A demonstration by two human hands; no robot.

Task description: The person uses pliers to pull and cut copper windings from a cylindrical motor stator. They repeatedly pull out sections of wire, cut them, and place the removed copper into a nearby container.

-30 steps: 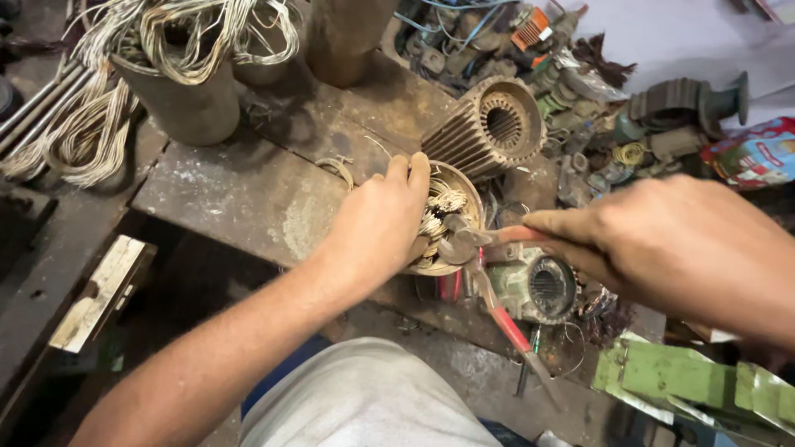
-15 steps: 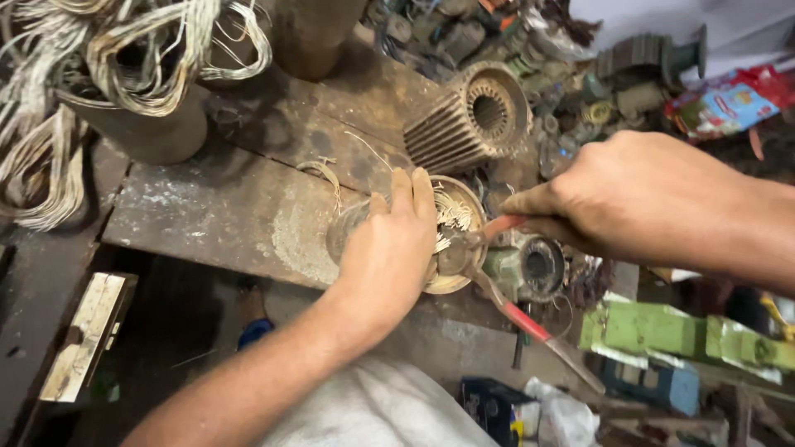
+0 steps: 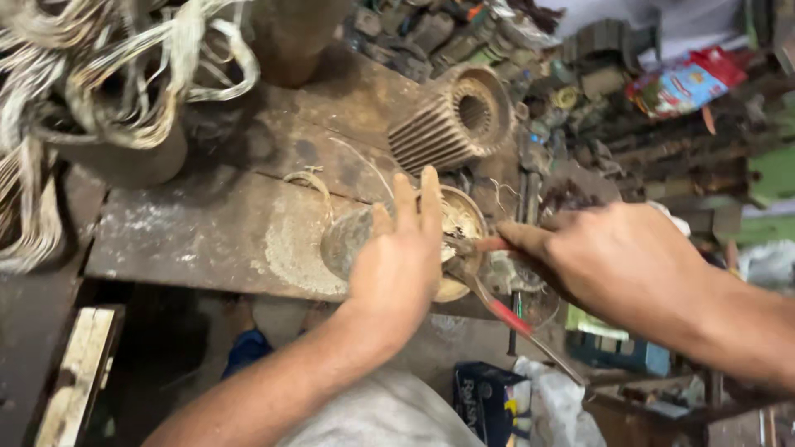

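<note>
My left hand [image 3: 403,257] lies over a round metal motor stator [image 3: 454,222] with pale windings, at the front edge of the wooden workbench [image 3: 199,236], and holds it steady. My right hand [image 3: 617,257] grips red-handled pliers [image 3: 489,285] whose jaws reach into the stator's windings beside my left fingers. The stator's left half is hidden under my left hand.
A ribbed cylindrical motor housing [image 3: 454,120] lies behind the stator. A dark can stuffed with pale wire coils [image 3: 124,91] stands at the left. Scrap metal parts [image 3: 580,91] crowd the back right. A colourful packet [image 3: 683,83] lies far right. A wooden block [image 3: 79,372] sits lower left.
The view has shifted so the bench sits lower and nearer. My right hand has pushed the pliers further into the windings; my left hand stays on the stator.
</note>
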